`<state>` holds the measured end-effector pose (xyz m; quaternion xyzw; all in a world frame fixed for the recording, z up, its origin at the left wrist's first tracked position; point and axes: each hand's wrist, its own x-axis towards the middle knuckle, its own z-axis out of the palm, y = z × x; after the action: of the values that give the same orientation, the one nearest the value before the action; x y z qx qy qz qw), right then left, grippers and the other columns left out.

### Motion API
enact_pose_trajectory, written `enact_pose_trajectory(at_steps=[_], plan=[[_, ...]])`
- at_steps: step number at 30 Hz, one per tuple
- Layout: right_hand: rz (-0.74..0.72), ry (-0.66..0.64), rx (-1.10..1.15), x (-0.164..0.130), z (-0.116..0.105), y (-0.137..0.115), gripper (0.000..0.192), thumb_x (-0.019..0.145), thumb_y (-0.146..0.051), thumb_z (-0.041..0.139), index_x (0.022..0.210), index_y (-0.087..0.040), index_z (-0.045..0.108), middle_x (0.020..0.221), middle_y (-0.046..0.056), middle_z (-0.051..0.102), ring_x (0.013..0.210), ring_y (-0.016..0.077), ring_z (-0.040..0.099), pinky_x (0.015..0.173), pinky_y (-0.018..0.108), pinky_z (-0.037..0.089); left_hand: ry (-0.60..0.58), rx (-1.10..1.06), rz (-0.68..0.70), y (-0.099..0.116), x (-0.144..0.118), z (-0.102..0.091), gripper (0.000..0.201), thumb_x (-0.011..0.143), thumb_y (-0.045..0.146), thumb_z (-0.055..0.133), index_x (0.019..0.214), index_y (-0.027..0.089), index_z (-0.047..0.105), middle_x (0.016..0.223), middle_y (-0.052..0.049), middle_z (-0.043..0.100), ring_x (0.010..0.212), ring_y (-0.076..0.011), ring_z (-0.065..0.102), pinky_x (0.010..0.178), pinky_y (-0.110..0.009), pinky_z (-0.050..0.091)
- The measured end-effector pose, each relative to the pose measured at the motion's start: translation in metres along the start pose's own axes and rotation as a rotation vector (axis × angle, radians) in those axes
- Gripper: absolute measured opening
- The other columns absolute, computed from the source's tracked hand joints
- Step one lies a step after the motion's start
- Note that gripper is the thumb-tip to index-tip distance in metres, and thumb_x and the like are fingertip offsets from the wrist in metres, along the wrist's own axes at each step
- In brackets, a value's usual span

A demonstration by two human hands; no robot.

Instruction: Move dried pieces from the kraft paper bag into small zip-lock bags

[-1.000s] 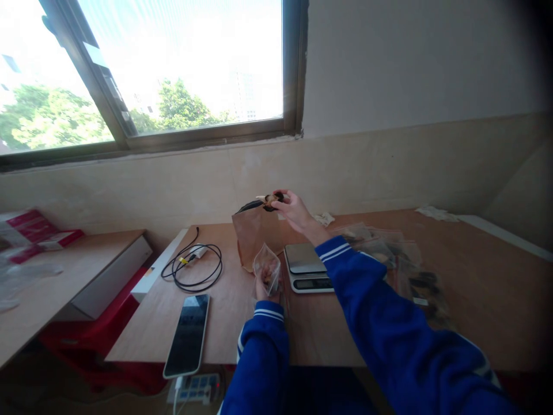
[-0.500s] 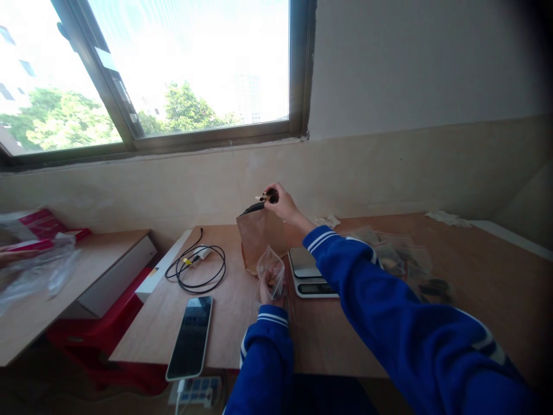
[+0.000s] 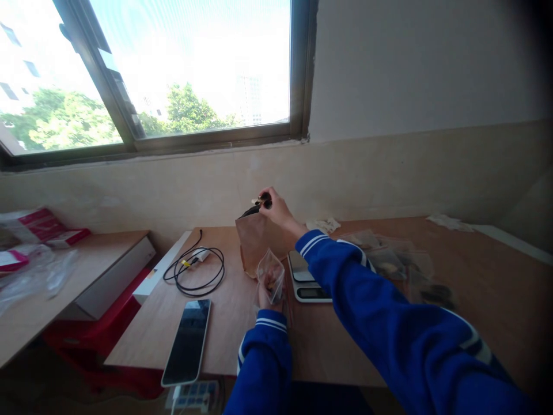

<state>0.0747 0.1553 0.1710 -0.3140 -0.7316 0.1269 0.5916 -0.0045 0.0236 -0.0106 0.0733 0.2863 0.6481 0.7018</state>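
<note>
In my right hand (image 3: 275,206) are several small dark round pieces with pale edges (image 3: 265,200), pinched just above the mouth of a brown paper bag (image 3: 259,239). That bag stands upright on the table, its dark inside showing at the top. My left hand (image 3: 265,294) is closed around a clear plastic bag (image 3: 271,270) in front of the paper bag. Small brownish bits show through the plastic; their kind is too unclear to name. A kitchen scale (image 3: 298,266) sits right beside the bags, partly behind my right sleeve.
A phone (image 3: 187,343) on a charging cable overhangs the table's front edge, with a coiled black cable (image 3: 201,270) behind it. Several clear bags (image 3: 391,262) lie at the right. Another table (image 3: 108,253) at left holds pink-and-white packages (image 3: 41,225). A red stool (image 3: 86,334) stands between.
My right hand has shifted slightly left and lower over the paper bag, still holding the dark pieces. The person's hand at the far left has left the view.
</note>
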Motion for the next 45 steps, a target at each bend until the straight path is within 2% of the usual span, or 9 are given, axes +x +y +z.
enact_pose_trajectory(at_steps=[4,16,20,25,32,36,41,43,45], plan=[[0.02,-0.014,0.014,-0.01,0.003,0.001,0.032,0.065,-0.013,0.053,0.096,-0.021,0.05,0.089,0.001,0.058,0.076,0.0151,0.056,0.071,0.026,0.045,-0.012,0.005,-0.012,0.0,0.0,0.0,0.038,0.085,0.028,0.05,0.119,0.014,0.06,0.095,-0.01,0.07,0.057,-0.0122,0.062,0.042,-0.019,0.047],[0.143,0.142,0.231,-0.019,0.009,-0.007,0.019,0.069,-0.02,0.05,0.087,-0.022,0.047,0.082,-0.001,0.055,0.076,0.0151,0.054,0.075,0.027,0.045,0.002,0.02,-0.019,0.0,0.0,-0.001,0.032,0.084,0.03,0.054,0.109,0.013,0.064,0.086,-0.009,0.069,0.054,-0.0113,0.06,0.041,-0.019,0.046],[0.054,0.024,0.174,-0.018,0.002,-0.011,0.014,0.071,-0.016,0.046,0.084,-0.021,0.049,0.08,0.0,0.053,0.074,0.0154,0.053,0.072,0.027,0.044,-0.007,0.034,-0.001,0.001,-0.002,0.001,0.03,0.083,0.027,0.054,0.108,0.014,0.064,0.09,-0.009,0.069,0.056,-0.0113,0.061,0.042,-0.019,0.047],[-0.179,-0.205,-0.144,-0.023,-0.002,-0.015,0.024,0.074,-0.009,0.045,0.092,-0.018,0.057,0.095,0.006,0.053,0.085,0.0183,0.054,0.081,0.031,0.045,0.002,0.053,-0.014,0.002,-0.006,0.004,0.033,0.084,0.031,0.055,0.111,0.014,0.063,0.094,-0.011,0.069,0.053,-0.0108,0.06,0.041,-0.019,0.047],[-0.209,-0.19,-0.383,-0.038,0.001,-0.012,0.031,0.089,-0.021,0.044,0.114,-0.017,0.061,0.115,0.013,0.045,0.112,0.0252,0.047,0.1,0.043,0.037,0.017,0.048,0.011,0.001,-0.006,0.006,0.029,0.084,0.029,0.055,0.107,0.012,0.063,0.095,-0.01,0.07,0.047,-0.0096,0.058,0.039,-0.02,0.047],[-0.222,-0.241,-0.373,-0.043,-0.001,-0.01,0.038,0.091,-0.023,0.04,0.127,-0.022,0.053,0.128,0.013,0.043,0.123,0.0272,0.041,0.105,0.047,0.032,-0.014,0.043,0.018,0.0,-0.004,0.005,0.03,0.085,0.029,0.053,0.105,0.011,0.065,0.098,-0.013,0.07,0.064,-0.016,0.065,0.046,-0.022,0.051],[-0.187,-0.117,-0.33,-0.054,-0.002,-0.033,0.046,0.085,-0.017,0.045,0.131,-0.019,0.043,0.135,0.015,0.04,0.129,0.0281,0.036,0.107,0.049,0.029,-0.04,0.052,0.027,-0.001,0.0,0.003,0.03,0.084,0.031,0.054,0.102,0.011,0.067,0.099,-0.015,0.07,0.088,-0.0235,0.067,0.065,-0.029,0.056],[-0.142,-0.051,-0.263,-0.06,-0.005,-0.05,0.036,0.084,-0.015,0.044,0.119,-0.018,0.05,0.126,0.014,0.047,0.123,0.0269,0.042,0.103,0.046,0.035,-0.061,0.039,0.031,-0.002,0.002,0.003,0.032,0.083,0.033,0.054,0.102,0.011,0.067,0.1,-0.015,0.07,0.091,-0.0241,0.067,0.069,-0.03,0.056],[-0.066,-0.082,-0.155,-0.069,-0.01,-0.07,0.022,0.086,-0.015,0.042,0.102,-0.019,0.056,0.108,0.01,0.056,0.106,0.0229,0.053,0.091,0.039,0.044,-0.098,0.014,0.042,-0.002,0.003,0.004,0.032,0.083,0.034,0.052,0.1,0.012,0.068,0.099,-0.014,0.07,0.092,-0.0243,0.067,0.073,-0.032,0.056]])
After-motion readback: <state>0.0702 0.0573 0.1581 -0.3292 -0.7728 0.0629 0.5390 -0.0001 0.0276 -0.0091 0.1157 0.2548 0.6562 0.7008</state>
